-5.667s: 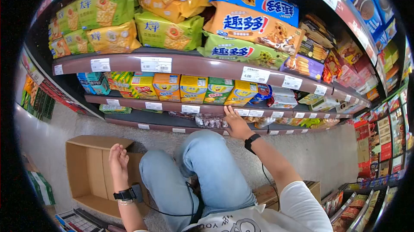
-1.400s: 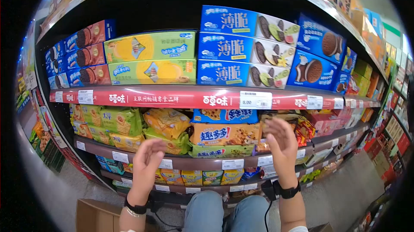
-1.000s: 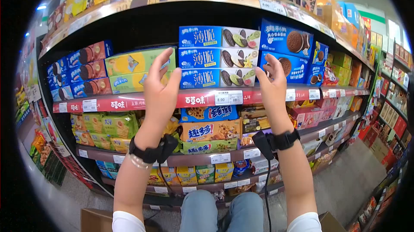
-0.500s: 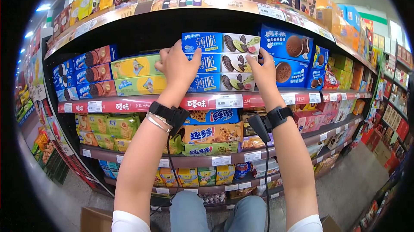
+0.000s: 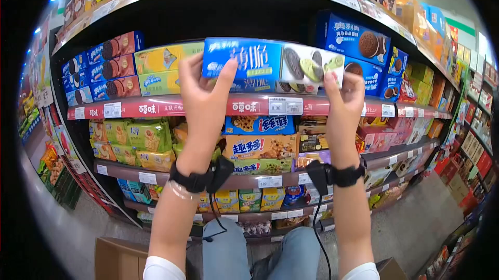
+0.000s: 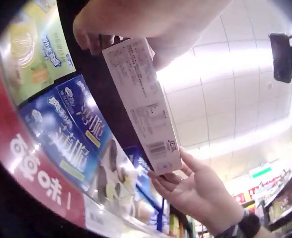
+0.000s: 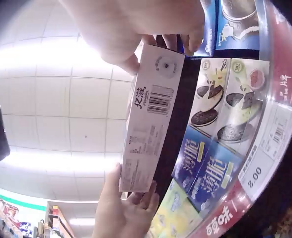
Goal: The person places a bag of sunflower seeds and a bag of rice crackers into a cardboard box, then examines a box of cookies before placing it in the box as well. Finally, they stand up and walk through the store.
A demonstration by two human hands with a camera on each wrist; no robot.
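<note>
Our left hand and right hand each pinch one end of the long blue-and-white cardboard biscuit box, now raised off the two matching boxes it topped a moment ago, so it comes free of the stack.

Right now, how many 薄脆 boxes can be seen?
3: the held box, between the left hand and right hand; the upper box and lower box, stacked on the shelf. Others may be hidden behind.
</note>
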